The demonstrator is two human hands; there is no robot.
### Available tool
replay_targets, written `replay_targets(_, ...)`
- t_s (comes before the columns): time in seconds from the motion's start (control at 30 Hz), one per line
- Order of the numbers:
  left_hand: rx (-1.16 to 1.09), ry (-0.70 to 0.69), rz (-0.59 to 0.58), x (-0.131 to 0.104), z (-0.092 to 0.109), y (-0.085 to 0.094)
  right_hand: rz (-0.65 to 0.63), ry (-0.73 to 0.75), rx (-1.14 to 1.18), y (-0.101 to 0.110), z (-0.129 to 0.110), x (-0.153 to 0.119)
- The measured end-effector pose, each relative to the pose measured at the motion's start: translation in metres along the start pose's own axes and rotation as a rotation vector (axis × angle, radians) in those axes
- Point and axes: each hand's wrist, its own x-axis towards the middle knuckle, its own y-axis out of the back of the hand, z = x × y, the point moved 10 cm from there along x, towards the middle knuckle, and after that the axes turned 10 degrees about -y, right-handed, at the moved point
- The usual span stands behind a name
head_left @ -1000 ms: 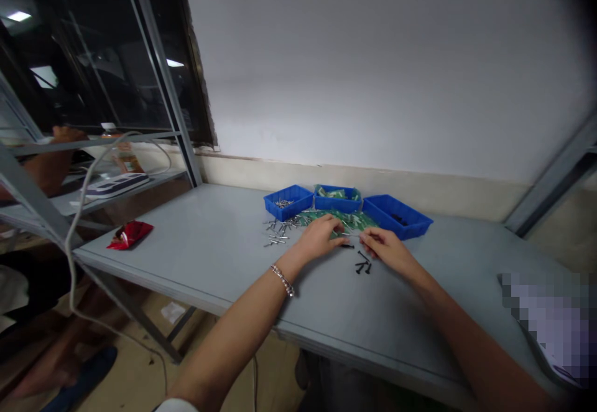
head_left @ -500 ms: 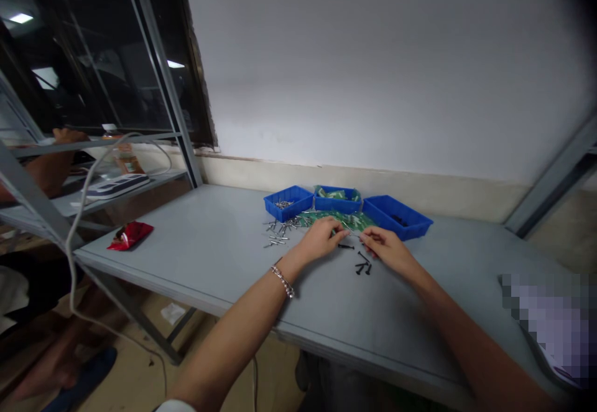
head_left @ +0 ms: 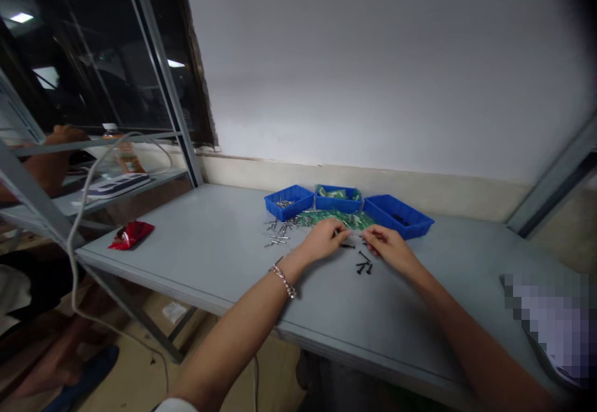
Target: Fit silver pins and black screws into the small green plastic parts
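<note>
A thin silvery piece (head_left: 356, 234) runs between left fingers (head_left: 344, 236), whose grip I cannot tell, and right fingers (head_left: 371, 236) pinching it.

A long, flat, grey-topped table (head_left: 200, 250) bears three blue rectangular plastic bins (head_left: 338, 205) near its back edge. Before them lie thin silver metal pins (head_left: 278, 238) and flat, green, plastic-looking material (head_left: 321, 218); nearer the front, slim black screws (head_left: 363, 267) (some touching). A crumpled, shiny red packet (head_left: 132, 235) rests leftward.
</note>
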Motion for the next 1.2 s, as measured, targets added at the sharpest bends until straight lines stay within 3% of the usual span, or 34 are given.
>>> replay_targets(0.13, 0.011, 0.029, 0.057, 0.000, -0.003, 0.007, -0.107, -0.016, -0.002, -0.013, 0.000, -0.002)
replay_targets(0.33, -0.069, 0.008, -0.168, -0.003, -0.003, -0.018, -0.039, 0.005, -0.011, -0.004, 0.002, 0.001)
replay_targets(0.47, -0.046, 0.041, -0.029, 0.000, -0.007, -0.002, -0.107, 0.003, -0.016, -0.012, 0.001, -0.001)
replay_targets(0.53, -0.060, 0.057, -0.023, -0.001, -0.008, -0.001, -0.129, 0.006, -0.015, -0.015, 0.000, -0.002)
replay_targets(0.7, -0.227, 0.043, -0.295, -0.007, -0.002, -0.031, -0.071, 0.006, -0.020, -0.009, -0.001, -0.002)
replay_targets(0.77, -0.206, 0.057, -0.260, -0.006, -0.005, -0.027, -0.075, 0.000, -0.023, -0.009, -0.001, -0.001)
replay_targets(0.9, -0.105, 0.096, -0.054, -0.002, -0.013, -0.003, -0.140, -0.018, -0.040, -0.017, 0.000, -0.004)
replay_targets(0.97, -0.092, 0.093, -0.030, -0.001, -0.012, 0.001, -0.164, -0.015, -0.061, -0.020, 0.000, -0.005)
replay_targets(1.03, -0.105, 0.102, -0.073, -0.002, -0.012, -0.003, -0.155, -0.008, -0.070, -0.019, 0.001, -0.004)
replay_targets(1.2, -0.236, 0.077, -0.315, -0.009, -0.004, -0.030, -0.063, 0.031, -0.048, -0.008, 0.003, 0.000)
